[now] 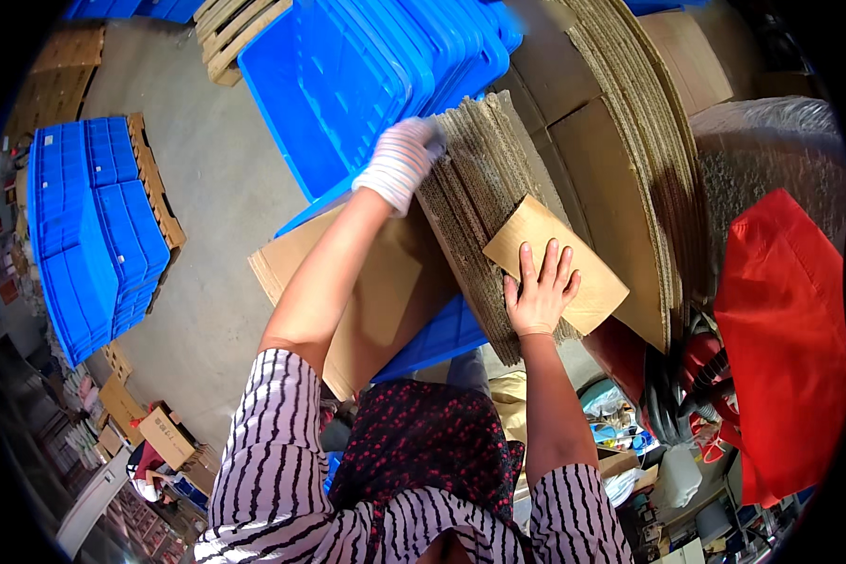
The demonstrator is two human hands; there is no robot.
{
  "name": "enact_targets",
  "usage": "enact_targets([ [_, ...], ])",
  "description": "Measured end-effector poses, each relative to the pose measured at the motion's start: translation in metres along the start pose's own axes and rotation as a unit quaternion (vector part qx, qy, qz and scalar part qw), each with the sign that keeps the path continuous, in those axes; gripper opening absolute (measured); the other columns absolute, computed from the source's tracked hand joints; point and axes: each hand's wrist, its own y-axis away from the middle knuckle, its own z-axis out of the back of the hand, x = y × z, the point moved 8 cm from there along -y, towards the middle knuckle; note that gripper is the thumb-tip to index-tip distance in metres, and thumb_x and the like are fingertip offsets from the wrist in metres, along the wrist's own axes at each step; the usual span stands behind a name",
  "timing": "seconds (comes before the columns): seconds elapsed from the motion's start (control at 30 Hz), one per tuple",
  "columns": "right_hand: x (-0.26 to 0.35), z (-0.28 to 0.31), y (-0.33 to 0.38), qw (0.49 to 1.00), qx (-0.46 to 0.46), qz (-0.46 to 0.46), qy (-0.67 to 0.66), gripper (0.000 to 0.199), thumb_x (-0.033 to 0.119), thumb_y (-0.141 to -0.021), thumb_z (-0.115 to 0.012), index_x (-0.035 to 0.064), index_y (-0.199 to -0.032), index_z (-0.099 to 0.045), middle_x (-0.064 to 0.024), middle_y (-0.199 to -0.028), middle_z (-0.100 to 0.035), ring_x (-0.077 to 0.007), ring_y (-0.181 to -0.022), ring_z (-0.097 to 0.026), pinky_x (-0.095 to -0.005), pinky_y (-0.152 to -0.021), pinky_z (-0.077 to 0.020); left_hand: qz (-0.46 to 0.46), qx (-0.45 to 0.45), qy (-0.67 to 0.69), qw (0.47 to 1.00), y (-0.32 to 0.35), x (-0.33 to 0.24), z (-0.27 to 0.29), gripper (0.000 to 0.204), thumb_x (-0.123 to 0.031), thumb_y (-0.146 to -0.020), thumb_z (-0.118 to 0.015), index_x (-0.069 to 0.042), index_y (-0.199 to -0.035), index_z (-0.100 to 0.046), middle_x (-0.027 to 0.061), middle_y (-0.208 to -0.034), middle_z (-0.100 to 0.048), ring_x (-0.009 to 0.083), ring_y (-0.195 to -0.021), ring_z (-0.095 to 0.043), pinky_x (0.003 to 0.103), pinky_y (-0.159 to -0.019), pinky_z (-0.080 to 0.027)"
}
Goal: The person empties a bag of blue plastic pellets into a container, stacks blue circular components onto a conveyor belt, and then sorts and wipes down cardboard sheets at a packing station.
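My left hand (402, 162), in a pale striped work glove, is at the far left edge of a stack of corrugated cardboard sheets (484, 179) standing on edge. Its fingertips are a grey blur, so whether they grip anything is unclear. My bare right hand (543, 289) lies with spread fingers on a small tan cardboard piece (587, 282), pressed flat over the stack's right side. Left of the stack, under my left forearm, a larger flat cardboard sheet (385, 291) rests above a blue plastic surface (442, 340).
Nested blue bins (320, 85) stand beyond the stack. Tall cardboard sheets (620, 160) lean at the right, near a red cover (785, 348) and a plastic-wrapped bundle (771, 141). More blue bins (99, 226) sit on a pallet at left. Another person (148, 475) is at lower left.
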Motion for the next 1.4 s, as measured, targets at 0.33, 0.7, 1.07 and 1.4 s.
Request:
enact_targets([
  [0.33, 0.003, 0.005, -0.001, 1.0, -0.025, 0.017, -0.004, 0.066, 0.041, -0.082, -0.06, 0.0303, -0.143, -0.037, -0.0129, -0.155, -0.021, -0.0353, -0.143, -0.013, -0.0561, -0.111, -0.0077, 0.093, -0.012, -0.188, 0.978, 0.006, -0.008, -0.038, 0.015, -0.019, -0.084, -0.057, -0.006, -0.09, -0.06, 0.0165, -0.095, -0.064, 0.0325, -0.092, -0.063, 0.043, -0.08, -0.051],
  [0.7, 0.006, 0.012, 0.001, 0.999, -0.024, 0.023, 0.022, 0.068, 0.042, -0.083, -0.059, 0.03, -0.145, -0.033, -0.0134, -0.156, -0.017, -0.0359, -0.144, -0.011, -0.0581, -0.111, -0.0087, 0.107, -0.111, 0.399, 0.904, 0.066, -0.059, 0.013, 0.008, -0.009, -0.083, -0.065, -0.007, -0.09, -0.062, 0.0011, -0.079, -0.064, 0.0087, -0.069, -0.058, 0.028, -0.061, -0.05],
  [1.07, 0.033, 0.119, 0.113, 0.971, -0.064, 0.048, -0.225, 0.043, 0.013, -0.081, -0.063, 0.0008, -0.121, -0.055, -0.0196, -0.135, -0.047, -0.0393, -0.133, -0.035, -0.0493, -0.111, -0.0248, 0.026, 0.272, 0.414, 0.868, 0.161, -0.258, -0.026, 0.085, -0.059, -0.087, -0.052, 0.0, -0.145, -0.029, 0.018, -0.15, -0.031, 0.0271, -0.139, -0.029, 0.037, -0.111, -0.027],
  [1.4, -0.061, 0.096, 0.243, 0.502, -0.233, -0.266, -0.79, 0.074, 0.057, -0.095, -0.035, -0.0002, -0.142, -0.035, -0.0171, -0.147, -0.035, -0.0318, -0.133, -0.036, -0.0465, -0.11, -0.0266, -0.194, -0.496, -0.709, -0.463, 0.36, -0.327, -0.044, 0.085, -0.07, -0.089, -0.028, -0.012, -0.15, -0.019, 0.0126, -0.153, -0.026, 0.0267, -0.143, -0.02, 0.047, -0.114, -0.012],
])
